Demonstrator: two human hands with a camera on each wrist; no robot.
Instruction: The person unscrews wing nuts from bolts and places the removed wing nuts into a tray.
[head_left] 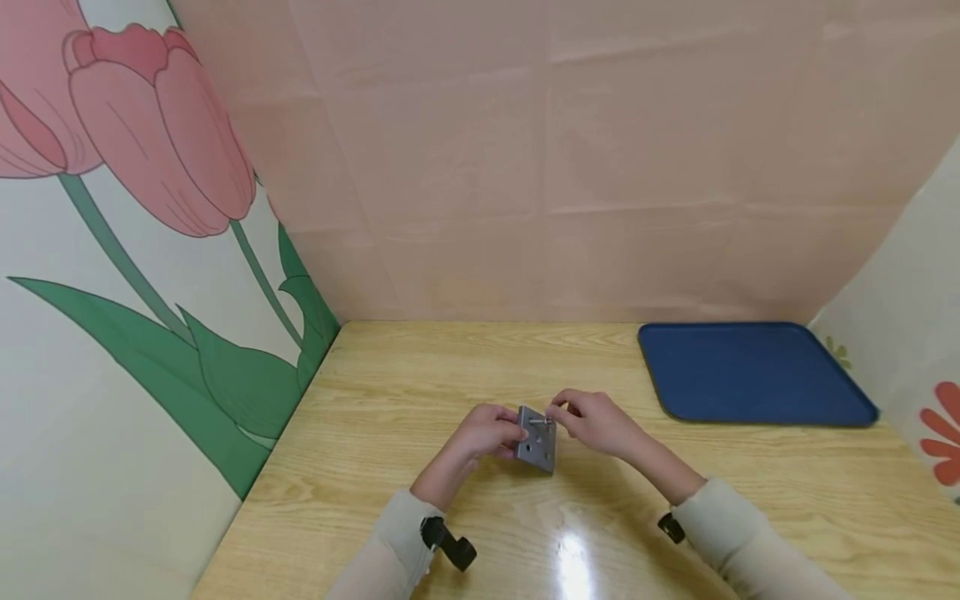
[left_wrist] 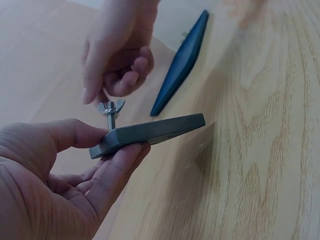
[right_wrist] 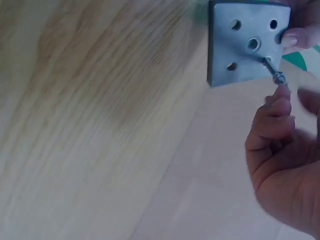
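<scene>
Specifically, the left hand (head_left: 489,432) gripped a square metal plate (head_left: 534,457) along one side, the thumb on one face and the fingers on the other. The plate was held tilted, raised above the desk (head_left: 360,392), set in from the far edge and well to the left of the tray. A bolt (left_wrist: 111,123) projected from the plate's face at one corner hole (four further holes were visible from the right wrist). A wing nut (left_wrist: 119,105) was seated near the bolt's outer end, apart from the plate. The right hand (head_left: 596,423) was positioned at the wing nut with its fingers bent and the index fingertip close against it; whether the nut was pinched could not be determined. A dark blue tray (head_left: 757,375) lay at the desk's far right corner. A pink sheet (head_left: 525,167) rose behind the far edge, and a tulip-printed panel (head_left: 82,400) bordered the left edge.
</scene>
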